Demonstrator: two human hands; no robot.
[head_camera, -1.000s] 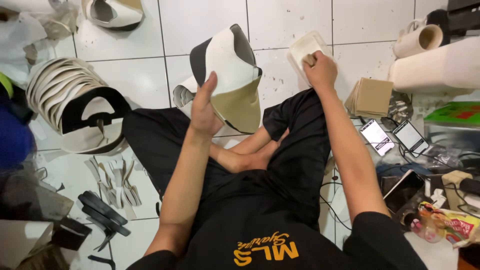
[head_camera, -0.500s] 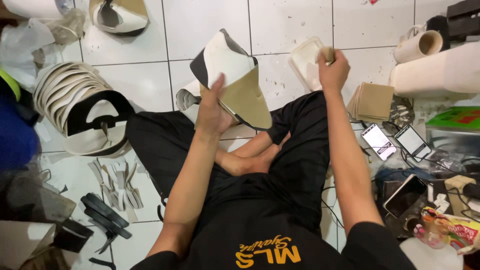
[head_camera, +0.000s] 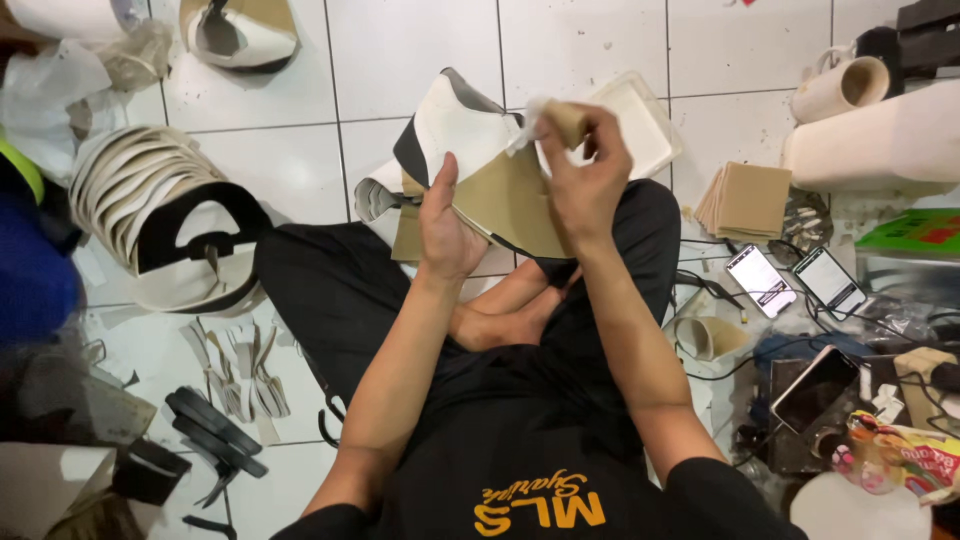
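Left hand (head_camera: 445, 225): fingers clamped on shoe upper (head_camera: 470, 160).
Right hand (head_camera: 585, 180): fingers pinching tan applicator (head_camera: 567, 120), probably sponge.
Nearby: white tray (head_camera: 640, 120), two phones (head_camera: 795, 280).

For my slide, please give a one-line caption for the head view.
Seated on a tiled floor, left hand holds a shoe upper; right hand brings a tan applicator to it.

A white, black and tan leather shoe upper (head_camera: 470, 170) is showing above black trousers (head_camera: 340, 290); the glossy tiled floor (head_camera: 420, 50) is gleaming white with grey grout lines.
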